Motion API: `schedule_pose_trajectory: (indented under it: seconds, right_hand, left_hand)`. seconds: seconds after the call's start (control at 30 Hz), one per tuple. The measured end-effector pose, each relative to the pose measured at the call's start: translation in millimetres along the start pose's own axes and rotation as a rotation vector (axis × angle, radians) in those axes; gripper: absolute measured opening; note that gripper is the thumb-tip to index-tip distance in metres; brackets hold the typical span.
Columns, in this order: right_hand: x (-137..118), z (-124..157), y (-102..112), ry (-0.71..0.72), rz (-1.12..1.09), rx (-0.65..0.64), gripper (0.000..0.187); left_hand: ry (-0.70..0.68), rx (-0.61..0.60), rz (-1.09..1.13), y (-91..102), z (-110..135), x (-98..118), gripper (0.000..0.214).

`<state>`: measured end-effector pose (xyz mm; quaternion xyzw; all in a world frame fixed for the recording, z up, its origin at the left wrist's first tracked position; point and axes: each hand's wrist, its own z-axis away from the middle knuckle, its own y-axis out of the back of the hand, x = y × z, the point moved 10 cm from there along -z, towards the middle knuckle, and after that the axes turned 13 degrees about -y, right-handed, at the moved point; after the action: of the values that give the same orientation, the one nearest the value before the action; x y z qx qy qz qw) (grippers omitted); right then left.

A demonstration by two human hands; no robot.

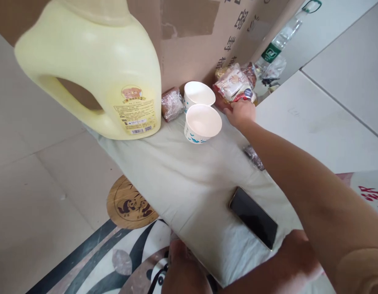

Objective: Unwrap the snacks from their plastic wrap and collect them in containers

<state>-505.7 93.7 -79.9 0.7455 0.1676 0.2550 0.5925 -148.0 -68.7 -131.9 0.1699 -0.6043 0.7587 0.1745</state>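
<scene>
The pile of see-through snack packets with red and white print (234,85) lies at the far end of the table (182,183), which has a pale grey-green cloth over it. The right hand (241,113) reaches out and touches the near side of the pile. Its fingers are bent down, but I cannot tell if they grip a packet. Just beside the hand stand two white paper cups with blue marks (202,122), and they touch each other. Next to them lies a small brown wrapped packet (172,104). A big pale yellow plastic jug with a handle (93,69) stands at the far left corner. A brown cardboard box (191,36) stands behind them all. A flat black phone (253,216) lies near the right edge, close to the near end. The left hand (182,265) is low at the near edge, partly hidden, so I cannot tell how it holds.
</scene>
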Motion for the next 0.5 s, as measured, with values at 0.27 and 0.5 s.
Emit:
schedule_pose_trajectory:
  seconds: [0.27, 0.5]
  right_hand:
    - [-0.1, 51.1, 28.2, 0.137, -0.291, 0.035, 0.028]
    - [54.2, 96.0, 97.7, 0.046, -0.530, 0.245, 0.019]
  left_hand:
    - [0.175, 0.036, -0.293, 23.4, 10.9, -21.1, 0.030]
    - [0.126, 0.006, -0.308, 12.5, 17.5, -6.1, 0.019]
